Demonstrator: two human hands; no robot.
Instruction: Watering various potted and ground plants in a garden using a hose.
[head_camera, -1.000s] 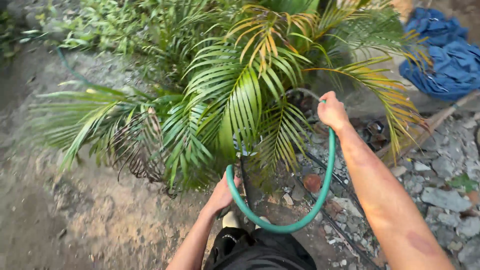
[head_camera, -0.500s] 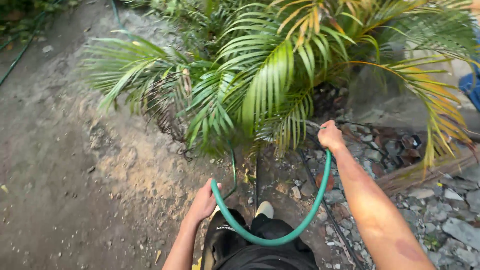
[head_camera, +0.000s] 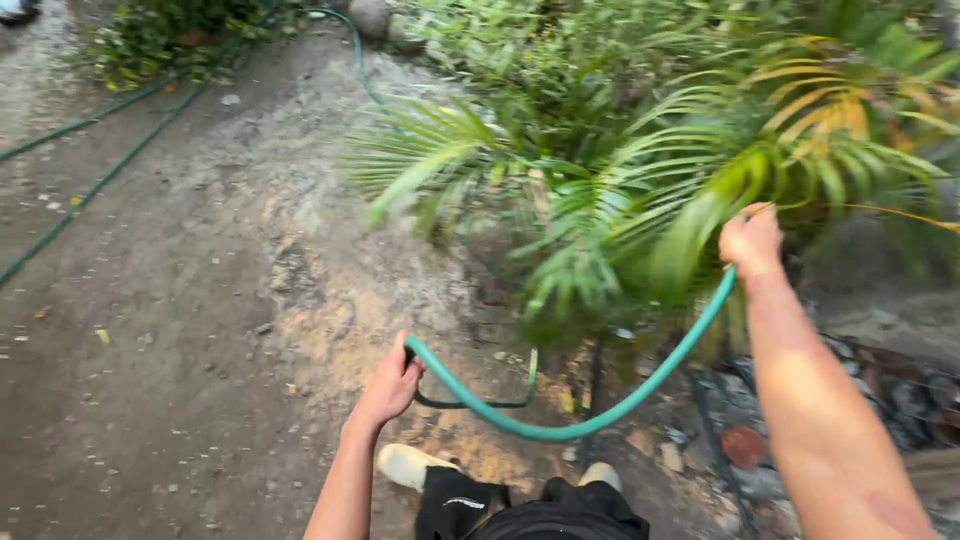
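The person stands on bare dirt with both fists closed on a green garden hose (head_camera: 560, 430); the left hand (head_camera: 388, 385) grips it low, near the hip, fingers wrapped right round, and the right hand (head_camera: 750, 243) clamps it higher and further out, at arm's length; between the two hands the hose sags in a long loop that hangs just above the pale shoes (head_camera: 412, 464); from under the left hand a thinner stretch of the same hose curls away toward the plant's base; just beyond the right hand spreads a palm plant (head_camera: 620, 190), its fronds green with some yellowing tips, blurred enough that I cannot tell whether the knuckles touch the leaves; below the right forearm lies a patch of grey stones and rubble (head_camera: 740, 450); well away from the left hand, off to its outer side, more green hose lines (head_camera: 95, 185) run straight across the dirt ground (head_camera: 200, 320) toward low shrubs at the far edge.
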